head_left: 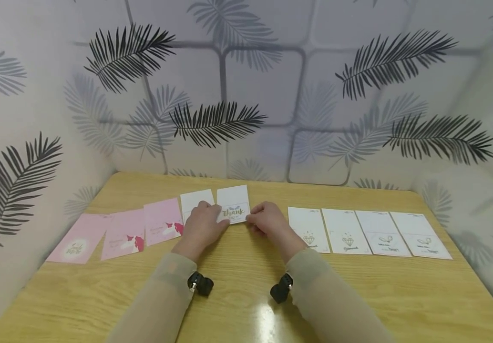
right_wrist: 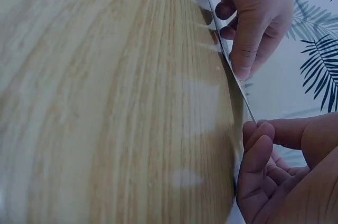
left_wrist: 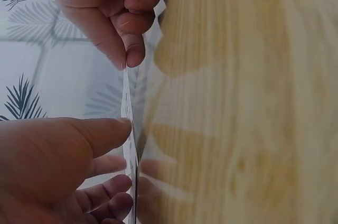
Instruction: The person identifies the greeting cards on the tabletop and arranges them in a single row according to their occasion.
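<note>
A folded-look white card (head_left: 233, 205) with gold "Thank you" lettering lies near the table's far edge, between both hands. My right hand (head_left: 269, 219) pinches its lower right corner between thumb and fingers, also seen close up in the right wrist view, where the card (right_wrist: 227, 49) appears edge-on. My left hand (head_left: 203, 223) rests over a second white card (head_left: 197, 196), covering most of its lower half. The left thumb touches the lower left part of the "Thank you" card (left_wrist: 127, 110), with the other fingertips on the same upper side in the left wrist view.
Left of the hands lie three pink cards: one with a round pale label (head_left: 75, 248) and two with unicorn pictures (head_left: 123, 233) (head_left: 162, 220). To the right, two diamond cards (head_left: 307, 228) and two others (head_left: 383, 233) stand in a row. A patterned fabric backdrop (head_left: 263, 95) rises behind the table (head_left: 238, 286).
</note>
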The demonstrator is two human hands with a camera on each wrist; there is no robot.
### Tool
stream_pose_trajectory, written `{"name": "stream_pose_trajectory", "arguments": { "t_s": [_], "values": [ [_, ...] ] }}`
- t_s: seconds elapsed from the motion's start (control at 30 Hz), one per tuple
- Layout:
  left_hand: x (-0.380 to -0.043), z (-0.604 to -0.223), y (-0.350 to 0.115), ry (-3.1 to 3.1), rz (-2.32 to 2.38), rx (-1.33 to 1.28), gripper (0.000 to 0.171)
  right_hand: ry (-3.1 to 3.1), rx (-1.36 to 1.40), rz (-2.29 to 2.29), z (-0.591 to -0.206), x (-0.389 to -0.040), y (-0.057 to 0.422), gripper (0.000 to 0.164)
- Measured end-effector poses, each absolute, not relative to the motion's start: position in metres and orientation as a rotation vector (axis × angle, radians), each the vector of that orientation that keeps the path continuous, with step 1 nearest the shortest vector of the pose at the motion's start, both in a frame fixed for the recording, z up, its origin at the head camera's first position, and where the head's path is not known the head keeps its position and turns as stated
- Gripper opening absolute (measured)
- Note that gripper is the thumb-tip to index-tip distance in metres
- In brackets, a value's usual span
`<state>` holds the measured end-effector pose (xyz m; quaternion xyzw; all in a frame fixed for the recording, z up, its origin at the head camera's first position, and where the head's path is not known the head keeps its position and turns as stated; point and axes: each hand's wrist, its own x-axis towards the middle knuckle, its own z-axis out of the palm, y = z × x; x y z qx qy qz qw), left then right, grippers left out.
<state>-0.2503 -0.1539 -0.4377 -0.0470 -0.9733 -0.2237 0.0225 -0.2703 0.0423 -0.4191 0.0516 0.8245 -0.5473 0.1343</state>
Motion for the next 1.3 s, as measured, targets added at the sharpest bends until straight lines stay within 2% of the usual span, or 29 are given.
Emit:
{"name": "stream_pose_trajectory", "arguments": {
  "t_s": [0.23, 0.67, 1.0, 1.13, 1.3],
  "values": [
    [-0.248, -0.43, -0.15, -2.943, -0.801, -0.072, 0.058, 2.432, 0.12, -1.618, -0.41, -0.266, 0.053, 0.03],
    [-0.235, -0.417, -0.135, -2.897, -1.074, -0.062, 0.057, 2.386, 0.043, -1.741, -0.391, -0.24, 0.083, 0.031],
    [-0.218, -0.407, -0.114, -2.831, -1.035, -0.152, 0.051, 2.418, 0.02, -1.67, -0.385, -0.226, 0.105, 0.031],
    [-0.213, -0.407, -0.108, -2.829, -1.02, -0.199, 0.056, 2.469, 0.004, -1.588, -0.389, -0.221, 0.115, 0.027],
    [-0.208, -0.411, -0.1, -2.845, -0.967, -0.23, 0.049, 2.545, -0.002, -1.477, -0.393, -0.216, 0.125, 0.015]
  ]
}}
